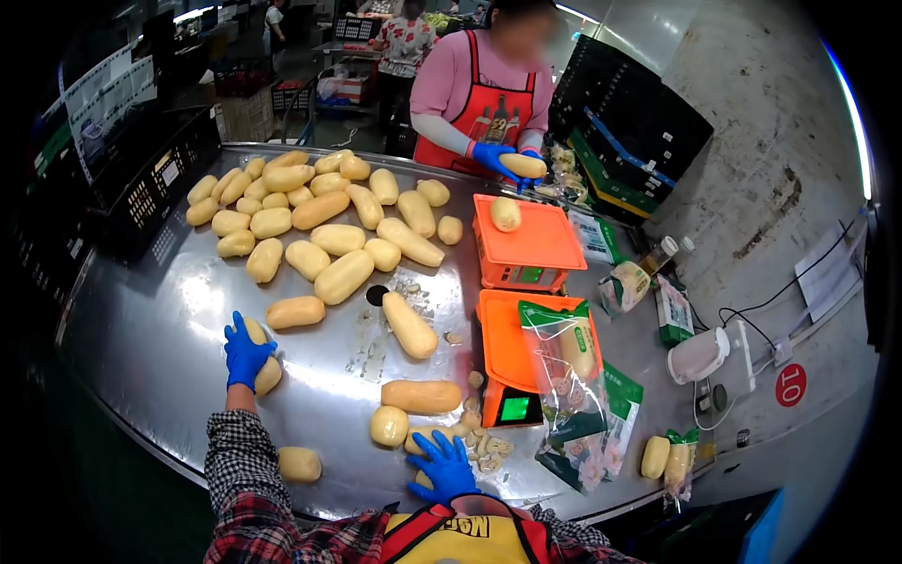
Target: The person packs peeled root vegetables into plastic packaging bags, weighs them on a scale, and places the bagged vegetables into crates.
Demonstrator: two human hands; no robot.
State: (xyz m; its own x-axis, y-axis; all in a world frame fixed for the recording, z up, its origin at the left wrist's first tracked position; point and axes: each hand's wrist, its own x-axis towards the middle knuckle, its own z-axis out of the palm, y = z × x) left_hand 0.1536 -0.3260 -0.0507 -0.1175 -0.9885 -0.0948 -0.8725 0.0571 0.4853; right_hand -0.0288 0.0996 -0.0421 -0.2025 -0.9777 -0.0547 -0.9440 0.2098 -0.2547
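My left hand (246, 355), in a blue glove, is curled over a pale lotus root piece (269, 377) on the left side of the steel table. My right hand (445, 466), gloved in blue too, lies with fingers spread over lotus root pieces near the front edge; one piece (425, 439) shows beyond its fingertips. Just past it are a rounder lotus root (389, 426) and a longer one (421, 396). Thin cut slices (488, 449) lie to its right. Another lotus root (300, 464) rests between my forearms.
Many lotus roots (343, 276) cover the far part of the steel table (188, 324). Two orange scales (526, 235) stand to the right, a printed plastic bag (573, 395) over the nearer one. Opposite, a co-worker (484, 103) holds a lotus root. Black crates (155, 179) stand left.
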